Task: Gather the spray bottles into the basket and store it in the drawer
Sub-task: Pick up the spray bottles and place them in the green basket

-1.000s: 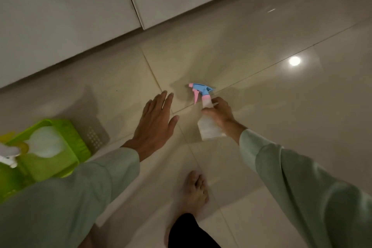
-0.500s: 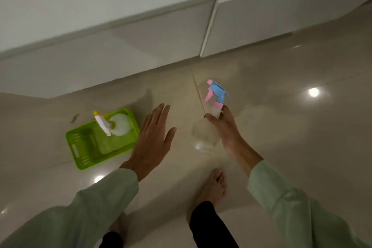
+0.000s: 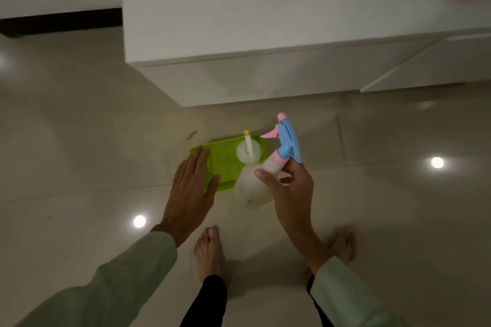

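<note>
We judge the gathering about half done: one spray bottle with a yellow-tipped nozzle (image 3: pixel 249 150) stands in the green basket (image 3: pixel 225 164) on the floor, while our right hand (image 3: pixel 291 191) has its grip clamped on the neck of the blue-and-pink spray bottle (image 3: pixel 268 167), held in the air just beside the basket. Our left hand (image 3: pixel 192 190) hovers spread and empty over the basket's near-left corner. Dropping this bottle in and stowing the basket remain; the glossy tiled floor (image 3: pixel 398 207) mirrors ceiling lights before a low white cabinet (image 3: pixel 265 21), its drawer fronts shut.

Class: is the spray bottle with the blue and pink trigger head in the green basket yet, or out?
Out. The right hand holds the blue-and-pink-headed translucent spray bottle above the green plastic basket.
</note>
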`<state>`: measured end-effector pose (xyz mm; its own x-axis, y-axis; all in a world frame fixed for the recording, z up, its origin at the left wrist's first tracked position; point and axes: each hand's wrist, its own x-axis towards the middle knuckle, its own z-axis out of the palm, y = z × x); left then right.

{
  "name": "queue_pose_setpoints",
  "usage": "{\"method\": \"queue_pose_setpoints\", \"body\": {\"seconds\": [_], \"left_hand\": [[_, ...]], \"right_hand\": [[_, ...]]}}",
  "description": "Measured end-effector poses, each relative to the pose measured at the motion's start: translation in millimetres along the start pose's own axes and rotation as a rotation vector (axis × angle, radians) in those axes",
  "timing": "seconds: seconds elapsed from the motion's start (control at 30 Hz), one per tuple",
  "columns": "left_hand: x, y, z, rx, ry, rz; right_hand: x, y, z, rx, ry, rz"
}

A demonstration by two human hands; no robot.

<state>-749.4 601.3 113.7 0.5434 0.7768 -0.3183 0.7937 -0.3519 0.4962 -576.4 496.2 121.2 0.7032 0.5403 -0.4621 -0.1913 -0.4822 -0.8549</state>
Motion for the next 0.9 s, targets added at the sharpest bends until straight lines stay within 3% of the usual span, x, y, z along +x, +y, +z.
{"method": "queue_pose_setpoints", "body": {"seconds": [0.27,0.4,0.67,0.9], "left_hand": [[10.4,-95.5,-6.8,-0.011,-0.018,-0.073],[24.3,-124.9,9.0,-0.053,-0.018,-0.107],[48.0,-157.8,48.2,-0.078,-0.028,-0.119],[59.8,-170.7,65.5,-0.072,-0.042,-0.123]], "right_hand": [[12.2,45.2,131.9,-0.129,-0.065,-0.068],[36.8,80.3,175.4,-0.176,-0.019,-0.097],[65.1,143.6,218.7,-0.374,0.078,-0.262],[73.9,178.5,226.3,-0.505,0.022,-0.303]]}}
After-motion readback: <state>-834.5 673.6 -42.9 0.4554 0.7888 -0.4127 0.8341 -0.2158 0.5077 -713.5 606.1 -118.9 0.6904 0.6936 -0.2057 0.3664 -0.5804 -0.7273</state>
